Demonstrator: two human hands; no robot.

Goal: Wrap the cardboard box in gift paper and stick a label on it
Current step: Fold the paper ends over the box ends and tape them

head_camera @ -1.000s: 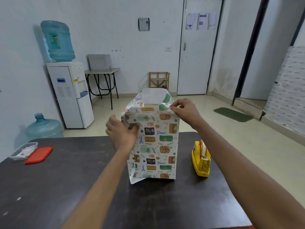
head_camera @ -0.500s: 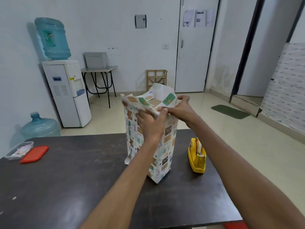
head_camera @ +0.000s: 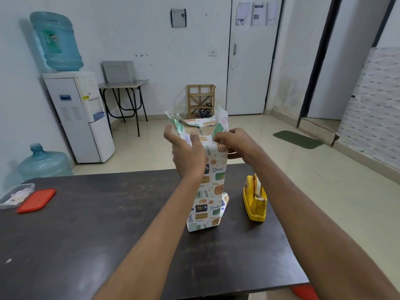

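On the dark table [head_camera: 108,224], the half-wrapped cardboard box [head_camera: 193,129] stands upright beside a yellow tape dispenser [head_camera: 255,200]; the left hand [head_camera: 187,155] lies spread on the gift paper [head_camera: 213,182], the right hand [head_camera: 234,144] pinches its flap.

Nothing is legible. Sheets [head_camera: 256,14] on the door [head_camera: 249,79] seem printed, but too small. The bottle label [head_camera: 52,43], left of the door, is blurred.

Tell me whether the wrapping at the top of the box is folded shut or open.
Open. The gift paper flaps stand up around the top, and bare cardboard box shows between them. The right hand pinches one flap.
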